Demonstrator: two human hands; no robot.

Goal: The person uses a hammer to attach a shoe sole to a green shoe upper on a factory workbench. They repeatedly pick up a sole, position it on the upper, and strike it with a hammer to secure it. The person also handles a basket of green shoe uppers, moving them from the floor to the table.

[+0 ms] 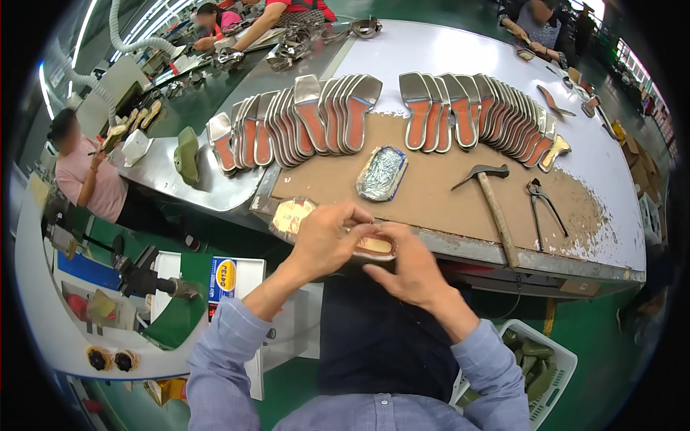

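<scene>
White workbench (460, 50) with brown board (445, 194), insole rows (474, 111) (two fans), nail tray (382, 173), hammer (492, 205), pincers (543, 208)

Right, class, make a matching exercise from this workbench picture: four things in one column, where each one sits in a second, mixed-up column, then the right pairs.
Things:
1. hammer
2. pliers
3. tray of nails
4. shoe insole

Places:
A. between the left hand and the right hand
B. on the brown board, just left of the pliers
C. nearest the board's right end
D. at the board's middle, below the rows of soles

Pairs: 1-B, 2-C, 3-D, 4-A
</scene>
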